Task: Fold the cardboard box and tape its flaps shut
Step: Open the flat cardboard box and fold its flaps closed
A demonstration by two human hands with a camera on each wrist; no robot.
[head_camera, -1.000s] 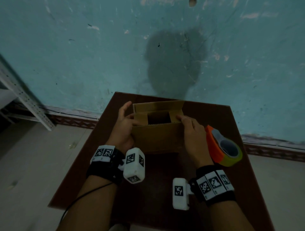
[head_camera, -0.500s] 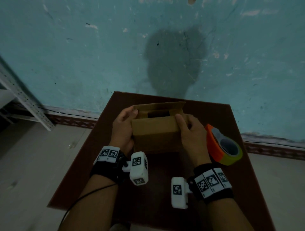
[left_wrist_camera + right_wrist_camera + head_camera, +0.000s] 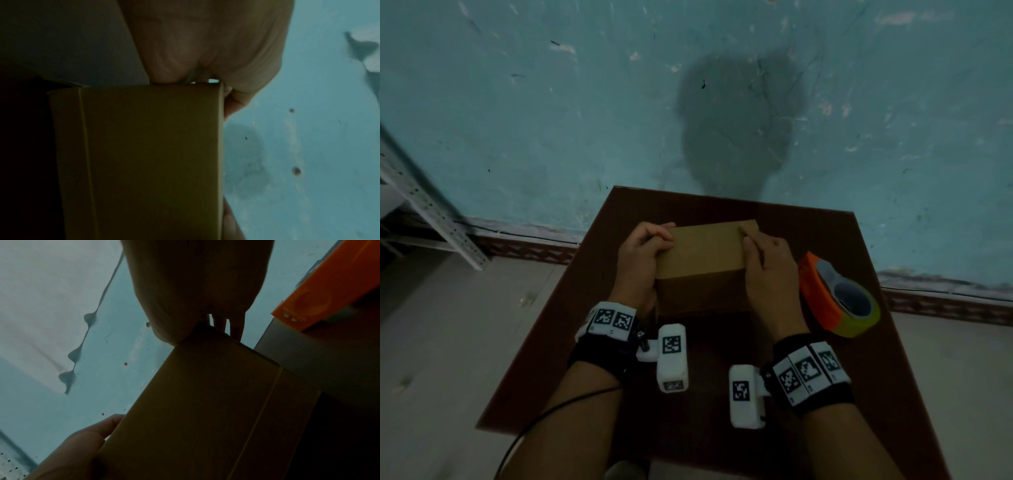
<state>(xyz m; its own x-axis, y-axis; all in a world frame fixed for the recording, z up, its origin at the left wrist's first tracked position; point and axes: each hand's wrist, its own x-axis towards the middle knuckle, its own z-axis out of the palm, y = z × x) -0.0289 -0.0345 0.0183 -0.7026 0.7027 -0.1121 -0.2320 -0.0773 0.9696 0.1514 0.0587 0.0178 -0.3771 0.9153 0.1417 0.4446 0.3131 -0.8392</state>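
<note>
Cardboard box (image 3: 702,250), flaps being held shut, near the table's (image 3: 859,394) far edge

The box is being clamped by the left hand (image 3: 642,255) and right hand (image 3: 765,265), fingers curled over its top ends, probably to keep the flaps down for taping; tape dispenser (image 3: 837,294) is lying by the right edge; the flap seam is being hidden by dimness

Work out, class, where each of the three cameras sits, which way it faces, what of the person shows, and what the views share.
Head: on the head, facing forward and down at the table, box, tape; shows left hand, right hand, forearms.
Left wrist: looks along the left hand at the box's side and wall.
Right wrist: looks along the right hand at the box, wall, tape; the left hand shows too.
Shared: the box.
</note>
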